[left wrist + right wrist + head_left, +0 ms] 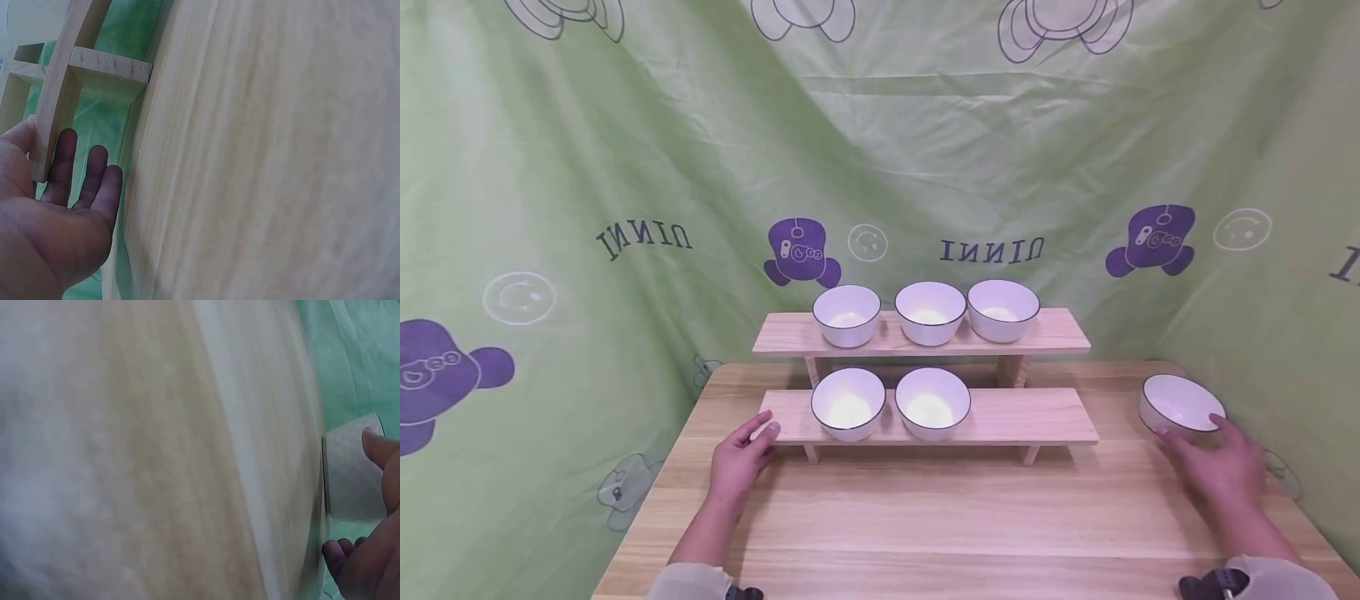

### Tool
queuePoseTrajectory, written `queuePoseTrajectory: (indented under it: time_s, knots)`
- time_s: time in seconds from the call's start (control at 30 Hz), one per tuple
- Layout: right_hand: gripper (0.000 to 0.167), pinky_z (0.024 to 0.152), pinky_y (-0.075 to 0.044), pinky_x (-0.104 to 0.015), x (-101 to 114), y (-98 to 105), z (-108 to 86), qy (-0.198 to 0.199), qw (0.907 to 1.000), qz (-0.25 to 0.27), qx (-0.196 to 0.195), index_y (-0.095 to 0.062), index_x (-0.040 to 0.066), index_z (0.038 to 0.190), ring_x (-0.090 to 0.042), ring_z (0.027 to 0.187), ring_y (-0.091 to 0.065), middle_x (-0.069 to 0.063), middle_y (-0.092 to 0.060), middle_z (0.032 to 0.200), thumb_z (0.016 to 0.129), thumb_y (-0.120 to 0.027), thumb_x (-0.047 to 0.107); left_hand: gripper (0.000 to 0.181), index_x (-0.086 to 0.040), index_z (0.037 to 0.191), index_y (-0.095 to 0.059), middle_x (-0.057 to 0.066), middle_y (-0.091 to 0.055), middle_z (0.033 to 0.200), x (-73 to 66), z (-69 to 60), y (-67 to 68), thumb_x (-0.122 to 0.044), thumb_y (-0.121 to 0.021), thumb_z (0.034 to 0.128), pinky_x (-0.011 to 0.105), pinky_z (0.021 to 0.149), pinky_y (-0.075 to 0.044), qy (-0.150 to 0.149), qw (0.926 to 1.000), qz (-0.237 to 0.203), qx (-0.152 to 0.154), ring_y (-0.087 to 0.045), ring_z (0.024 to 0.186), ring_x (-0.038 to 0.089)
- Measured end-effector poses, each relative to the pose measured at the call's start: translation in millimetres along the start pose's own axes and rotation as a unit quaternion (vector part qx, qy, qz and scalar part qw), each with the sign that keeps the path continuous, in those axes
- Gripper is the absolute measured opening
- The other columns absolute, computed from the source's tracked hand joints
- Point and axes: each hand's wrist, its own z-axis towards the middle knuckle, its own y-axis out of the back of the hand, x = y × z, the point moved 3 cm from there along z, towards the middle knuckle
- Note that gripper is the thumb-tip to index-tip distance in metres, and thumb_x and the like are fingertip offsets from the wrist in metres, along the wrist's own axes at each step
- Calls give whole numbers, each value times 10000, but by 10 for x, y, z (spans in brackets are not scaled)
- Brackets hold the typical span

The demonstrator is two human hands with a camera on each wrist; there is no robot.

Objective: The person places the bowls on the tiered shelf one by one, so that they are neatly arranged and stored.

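A white bowl with a dark rim (pixel 1180 402) is at the table's right side, beside the green cloth. My right hand (pixel 1225 467) grips it from the near side, thumb and a finger at its rim. In the right wrist view, the thumb (pixel 378 449) touches the bowl's wall (pixel 355 472), while other fingertips show lower down. A two-tier wooden shelf (pixel 1022 417) stands mid-table. My left hand (pixel 736 467) pinches the left end of its lower board; in the left wrist view, the board's end (pixel 49 134) sits between thumb and fingers.
Three white bowls (pixel 930 312) line the upper board (pixel 786 333). Two more bowls (pixel 850 406) sit on the lower board's left and middle. The wooden table (pixel 955 517) extends in front. Green printed cloth (pixel 880 150) hangs behind and along both sides.
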Motion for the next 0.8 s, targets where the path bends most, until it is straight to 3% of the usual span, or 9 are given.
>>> queuePoseTrajectory:
  time_s: [0.2,0.43,0.8]
  knots:
    - [1024,1178,-200,-684,21,17,56,-117,9999,10,-29,-214,1,1627,-616,1452,-198,-423,-229,1578,933,-696,578,663,-41,1435,-610,201,-481,1531,-15,-16,7,-341,-843,892,361,959,-562,8,10000,7,18,-687,1070,130]
    - [1045,1178,-218,-679,13,-15,93,-320,9992,174,140,-183,20,1639,-606,1451,-223,-388,-217,1606,929,-692,594,669,-54,1427,-622,179,-491,1529,11,6,6,-346,-859,874,348,943,-570,29,10000,-10,2,-699,1035,105]
    - [1036,1186,-236,-645,-15,-48,78,-511,9981,353,18,-255,27,1623,-569,1458,-261,-340,-250,1625,904,-719,609,673,-66,1425,-628,165,-504,1518,54,36,1,-349,-868,863,355,945,-572,40,10000,-40,-1,-702,1025,107]
